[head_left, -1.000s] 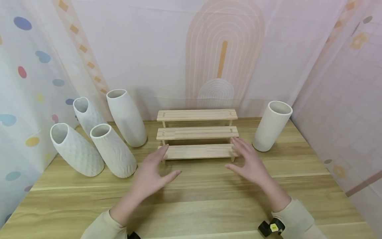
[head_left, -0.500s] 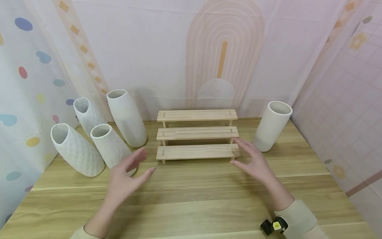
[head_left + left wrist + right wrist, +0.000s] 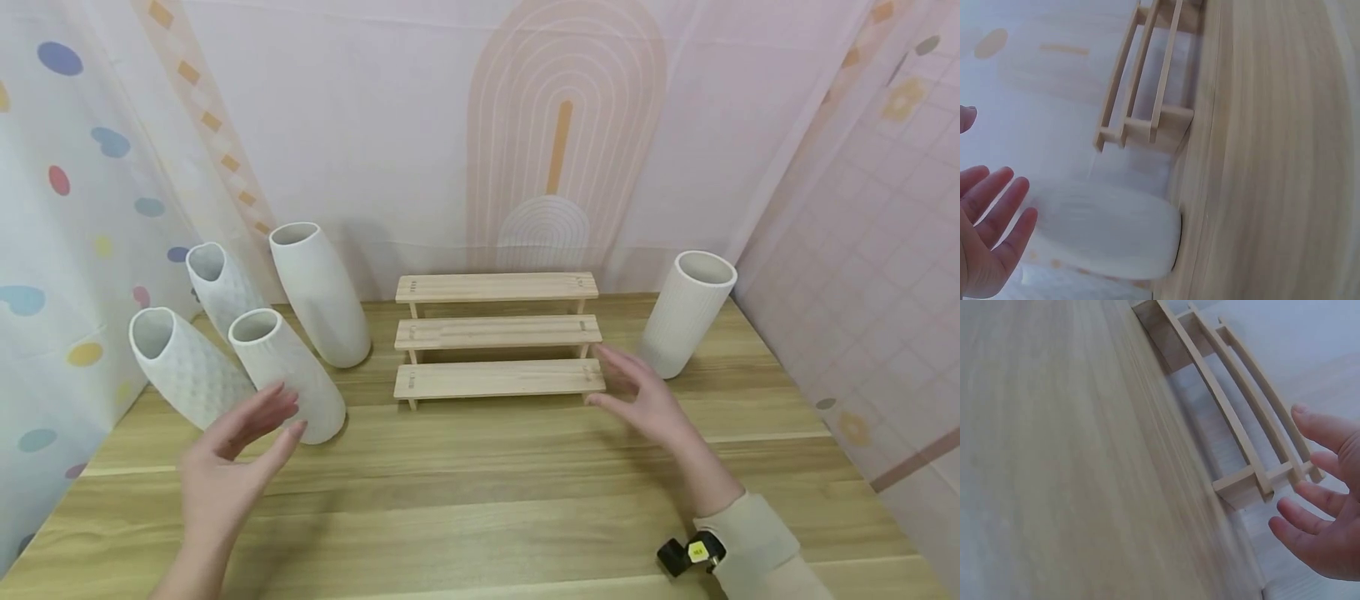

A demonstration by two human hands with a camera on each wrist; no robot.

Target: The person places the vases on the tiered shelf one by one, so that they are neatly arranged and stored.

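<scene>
**Nothing Held, and the Work Apparently at an Early Stage**

We see the left grip (image 3: 221, 479) spread, thumb and fingers apart with nothing between them. From the head view it overlaps the dimpled vase (image 3: 191, 371) and the edge of the wavy vase (image 3: 307, 379); we cannot tell whether it touches either. The right grip (image 3: 648, 408) is spread too, just beside the right end of the wooden stand (image 3: 495, 333); contact there is also unclear to us.

Outward from the grips, we find the stand at the middle of the table (image 3: 480, 508), its three tiers rising toward the far side. A smooth tall vase (image 3: 324, 300) and a heart-mouthed vase (image 3: 232, 287) stand at far left, and a ribbed vase (image 3: 686, 321) at right. A printed curtain (image 3: 375, 108) hangs behind.

As for progress, we judge that the stand is upright and in place, while all five vases stand on the table, none on a tier. Handling them seems left to do.
</scene>
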